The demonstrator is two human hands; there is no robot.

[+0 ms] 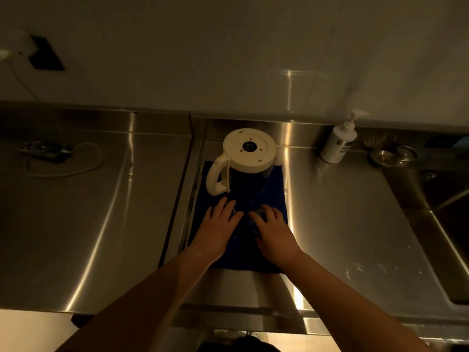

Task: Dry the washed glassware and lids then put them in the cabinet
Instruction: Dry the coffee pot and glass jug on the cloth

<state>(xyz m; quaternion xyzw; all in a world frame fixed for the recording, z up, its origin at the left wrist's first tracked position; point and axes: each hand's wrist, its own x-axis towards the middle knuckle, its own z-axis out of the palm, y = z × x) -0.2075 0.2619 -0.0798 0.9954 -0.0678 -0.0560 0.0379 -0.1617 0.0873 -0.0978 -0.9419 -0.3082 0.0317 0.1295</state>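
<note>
Resting on a dark blue rectangular cloth (275,189) spread over the brushed stainless-steel counter (342,212), with both hands laid over small clear glass pieces (256,219) that barely show in the dim light. Left hand (218,224) flat, fingers straight and spread, lying on one glass piece; right hand (272,228) just beside it, fingers gently bent over another; cannot tell whether either hand truly holds anything or only touches. Upturned at the far end of the same cloth, a clear glass jug with cream plastic base and handle (243,161), base uppermost, handle toward the left.

Reaching outward: steel surface split by a seam just left of the cloth, streaked with warm reflections. Standing to the right against the raised back edge, a white pump bottle (338,143); beyond it, two small round metal dishes (393,154) near the rim of a steel sink basin (451,224) at the far right. Lying on the left stretch of counter, a dark power strip with white cable (48,151) looped beside it. Rising behind everything, a pale wall (228,59) with a dark wall socket (45,55) at upper left, a white plug in it
</note>
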